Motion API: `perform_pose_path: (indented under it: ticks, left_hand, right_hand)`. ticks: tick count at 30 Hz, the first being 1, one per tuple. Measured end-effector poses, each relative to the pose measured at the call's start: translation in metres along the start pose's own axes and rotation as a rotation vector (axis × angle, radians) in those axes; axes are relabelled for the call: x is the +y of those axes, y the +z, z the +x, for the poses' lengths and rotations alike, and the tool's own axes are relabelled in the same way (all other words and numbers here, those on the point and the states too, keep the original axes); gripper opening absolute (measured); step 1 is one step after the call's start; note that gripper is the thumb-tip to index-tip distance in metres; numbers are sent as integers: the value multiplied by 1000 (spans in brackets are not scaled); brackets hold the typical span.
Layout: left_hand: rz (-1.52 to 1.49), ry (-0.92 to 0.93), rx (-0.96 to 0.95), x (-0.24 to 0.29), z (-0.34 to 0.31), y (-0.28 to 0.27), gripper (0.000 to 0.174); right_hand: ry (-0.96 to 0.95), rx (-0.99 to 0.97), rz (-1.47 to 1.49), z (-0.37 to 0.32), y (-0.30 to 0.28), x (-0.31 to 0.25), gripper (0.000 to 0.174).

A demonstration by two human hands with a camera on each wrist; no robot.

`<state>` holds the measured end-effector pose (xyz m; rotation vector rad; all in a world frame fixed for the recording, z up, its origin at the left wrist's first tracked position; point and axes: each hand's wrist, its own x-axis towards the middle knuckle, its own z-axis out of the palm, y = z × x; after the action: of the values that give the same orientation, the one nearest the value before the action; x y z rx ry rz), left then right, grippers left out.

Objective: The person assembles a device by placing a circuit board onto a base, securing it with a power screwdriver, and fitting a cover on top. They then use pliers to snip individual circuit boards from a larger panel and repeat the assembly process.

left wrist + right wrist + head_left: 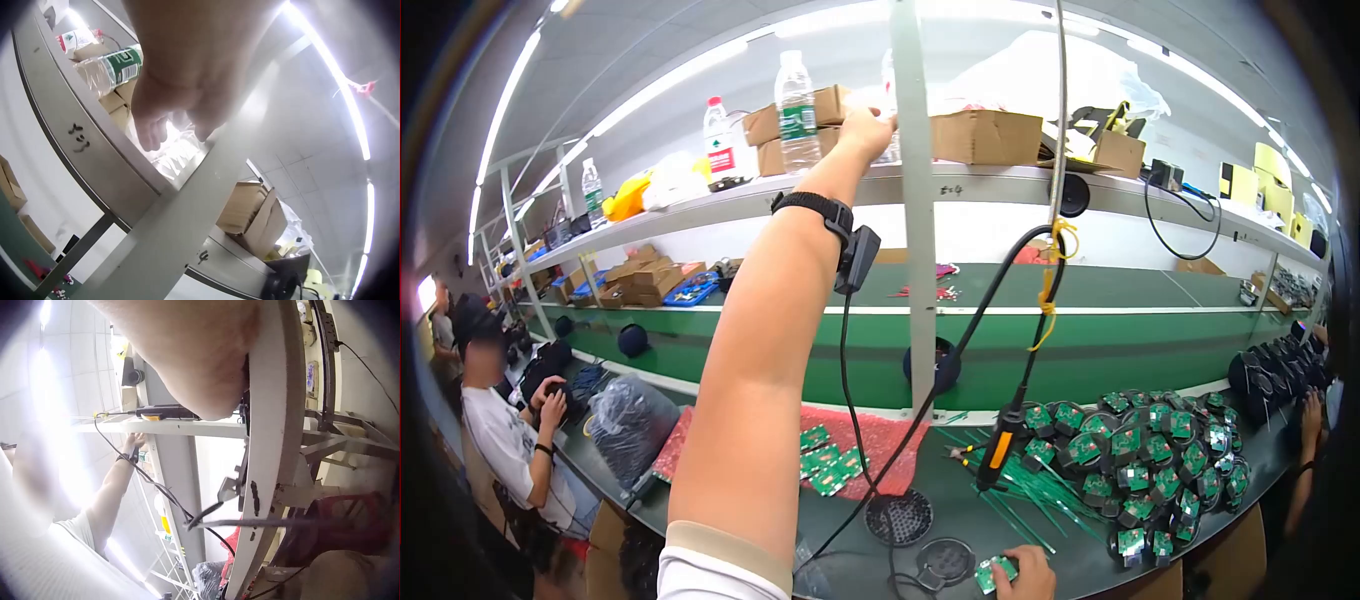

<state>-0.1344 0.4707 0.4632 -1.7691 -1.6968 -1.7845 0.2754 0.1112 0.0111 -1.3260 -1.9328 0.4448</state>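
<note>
My left hand (864, 134) reaches up to the shelf, its fingers and thumb around a clear plastic bottle (176, 156) beside the white upright post (917, 210). That post hides part of the bottle in the head view. Just left of the hand stands another clear bottle with a green label (797, 115). Low at the bench's front edge, my right hand (1032, 574) pinches a small green circuit board (992, 574), the thumb lying over it. Close by are a round black speaker grille (898, 517) and a black ring-shaped part (946, 562).
An electric screwdriver (1000, 450) hangs on its cable over green cable ties (1040, 492). Many speaker parts with boards (1150, 465) are heaped at right. Pink bubble wrap (890, 455) bears several boards. Cardboard boxes (985, 137) line the shelf. A person (520, 440) sits at left.
</note>
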Motion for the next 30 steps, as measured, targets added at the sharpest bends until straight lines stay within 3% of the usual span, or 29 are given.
perform_pose_path:
  ticks: [2,3,6,9,11,12,14,15,17,20,21,23,24,25,26,27,28,30]
  left_hand:
    - [-86,-74,-47,-52,55,35,55]
    - [-156,-233,-129,-20,25,25,53]
    - [-219,-248,-172,-7,12,24,54]
    - [-277,-143,-135,-3,0,11,59]
    - [-96,-41,217,-22,6,-1,61]
    - [-317,-21,115,-20,-4,-22,59]
    - [-420,0,85,-10,-37,-63,78]
    - [-451,-24,99,4,-62,-83,86]
    - [-551,-159,-91,31,-124,-127,89]
    - [-671,-120,-139,70,-249,-168,69]
    - [-693,-121,-208,75,-290,-182,63]
    - [-547,-92,-324,112,-386,-196,52]
    - [-507,-78,-428,117,-431,-200,61]
    - [-575,-235,-463,128,-480,-196,70]
    - [-223,-11,-616,107,-521,-200,76]
    - [-144,79,-615,129,-556,-189,78]
    - [-64,1,-710,133,-594,-178,78]
    - [8,-66,-805,136,-642,-160,79]
  right_hand:
    - [16,5,6,2,-1,1,28]
    - [22,0,17,0,-1,2,28]
    - [12,22,23,2,0,2,28]
    - [18,27,23,-1,2,5,27]
    - [-3,85,45,0,0,1,26]
    - [-61,142,-13,0,0,2,29]
    - [-40,125,0,-2,8,16,31]
    - [-12,115,2,-6,13,19,34]
    - [-19,133,5,-5,12,17,31]
    - [-85,258,212,-5,8,23,19]
    - [57,171,313,-8,-5,15,14]
    - [-62,175,532,-10,-27,-4,15]
    - [-142,149,556,-8,-50,-28,18]
    - [-220,119,579,-6,-74,-54,22]
    - [-264,62,631,-8,-91,-69,27]
    - [-314,5,683,-9,-104,-82,32]
    - [-356,-21,645,-11,-111,-95,37]
    - [-456,-208,277,-15,-124,-113,38]
